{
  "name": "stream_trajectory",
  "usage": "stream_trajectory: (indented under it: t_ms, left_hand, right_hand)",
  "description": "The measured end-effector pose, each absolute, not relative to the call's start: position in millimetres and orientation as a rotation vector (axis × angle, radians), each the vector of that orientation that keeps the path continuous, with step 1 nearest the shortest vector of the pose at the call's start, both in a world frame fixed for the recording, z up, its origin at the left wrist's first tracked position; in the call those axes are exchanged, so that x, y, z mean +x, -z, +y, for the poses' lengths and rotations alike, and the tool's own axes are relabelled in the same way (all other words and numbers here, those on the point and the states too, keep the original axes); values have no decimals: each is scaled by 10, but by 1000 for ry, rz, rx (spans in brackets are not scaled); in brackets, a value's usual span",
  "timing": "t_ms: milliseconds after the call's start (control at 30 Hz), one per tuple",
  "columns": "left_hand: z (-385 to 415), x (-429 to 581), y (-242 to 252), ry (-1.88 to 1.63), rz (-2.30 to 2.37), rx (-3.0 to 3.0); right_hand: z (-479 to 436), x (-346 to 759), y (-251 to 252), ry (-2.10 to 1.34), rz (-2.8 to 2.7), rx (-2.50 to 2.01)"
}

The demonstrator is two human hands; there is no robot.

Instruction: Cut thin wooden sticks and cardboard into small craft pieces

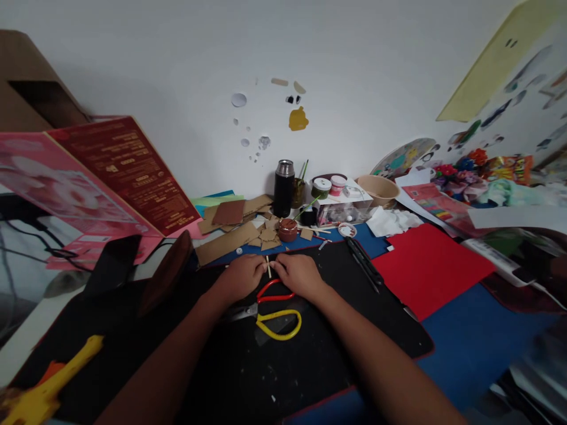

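Note:
Close together over a black mat point(319, 348), my two hands pinch at a small cross of thin pale wooden sticks point(268, 268). One stick stands lengthwise between the fingertips; the crosspiece is mostly covered by the fingers. My left hand point(243, 275) is closed at the left side of the cross, my right hand point(300, 274) at the right side. Just below them lie scissors point(279, 338) with one red and one yellow handle, their blades pointing left and partly behind my left wrist.
Cardboard pieces point(230, 241), a brown paint jar point(287, 230), a black flask point(283, 189) and a bowl point(378, 188) stand along the wall. Right of the mat's black cutter point(364, 260) lies red paper point(434, 268). A pink folder point(110, 177) and yellow tool point(57, 378) are left.

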State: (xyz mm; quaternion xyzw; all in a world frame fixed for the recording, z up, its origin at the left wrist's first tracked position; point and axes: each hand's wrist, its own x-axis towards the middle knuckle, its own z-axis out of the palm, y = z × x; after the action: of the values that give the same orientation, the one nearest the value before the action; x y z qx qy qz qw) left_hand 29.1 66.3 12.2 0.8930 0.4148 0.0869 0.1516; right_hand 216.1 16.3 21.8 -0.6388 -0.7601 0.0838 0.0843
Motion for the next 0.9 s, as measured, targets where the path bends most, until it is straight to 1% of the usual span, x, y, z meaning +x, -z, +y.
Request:
stream_trajectory:
  t_ms: [267, 700, 900]
  left_hand:
    - [683, 221, -118, -264, 1099, 2572]
    - [601, 421, -137, -132, 1418, 2550]
    - [604, 455, -158, -84, 1467, 2529]
  right_hand:
    - [133, 2157, -249, -287, -2273, -1897]
    - [223, 2078, -247, -272, -2269, -1981]
    - [219, 2073, -241, -299, -2239, -1988]
